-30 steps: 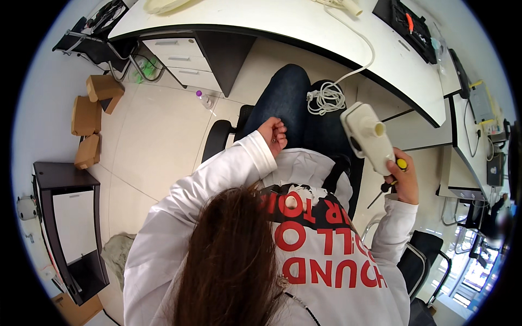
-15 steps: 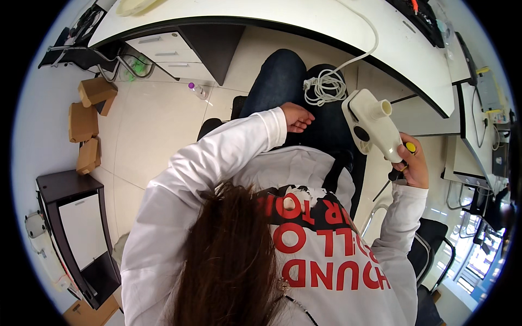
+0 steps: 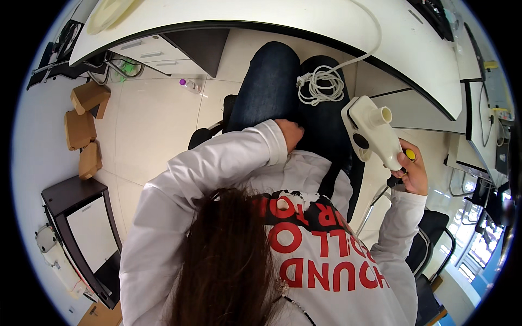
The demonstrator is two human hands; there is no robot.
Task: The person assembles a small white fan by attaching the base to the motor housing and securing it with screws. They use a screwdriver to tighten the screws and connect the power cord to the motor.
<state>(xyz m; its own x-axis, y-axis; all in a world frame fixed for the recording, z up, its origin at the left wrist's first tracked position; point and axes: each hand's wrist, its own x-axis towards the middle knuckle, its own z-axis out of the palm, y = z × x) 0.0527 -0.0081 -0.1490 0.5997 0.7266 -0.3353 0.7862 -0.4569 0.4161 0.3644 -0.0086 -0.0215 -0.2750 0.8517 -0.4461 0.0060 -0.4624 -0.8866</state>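
Observation:
My right hand (image 3: 412, 169) holds a cream plastic appliance housing (image 3: 372, 127) by its narrow lower end, the thumb on top. A short round tube sticks up from the housing, and a dark oval patch shows on its side. The same hand grips a tool with a round yellow end (image 3: 410, 155); most of it is hidden by the fingers. My left hand (image 3: 291, 133) rests on my lap near the inner thigh, with its fingers curled and their tips out of sight. A coiled pale power cord (image 3: 324, 89) with its plug lies on my thigh.
The cord runs up onto the white desk (image 3: 321, 16) ahead, which has a dark edge. A cream dish-like part (image 3: 109, 13) sits at its far left. On the floor are a purple-capped bottle (image 3: 190, 86), cardboard boxes (image 3: 80, 127) and a dark cabinet (image 3: 81, 217).
My left hand has drawn back slightly toward my body, its fingers now turned down out of sight. My right hand still holds the housing and the tool, slightly lower. The view has shifted a little.

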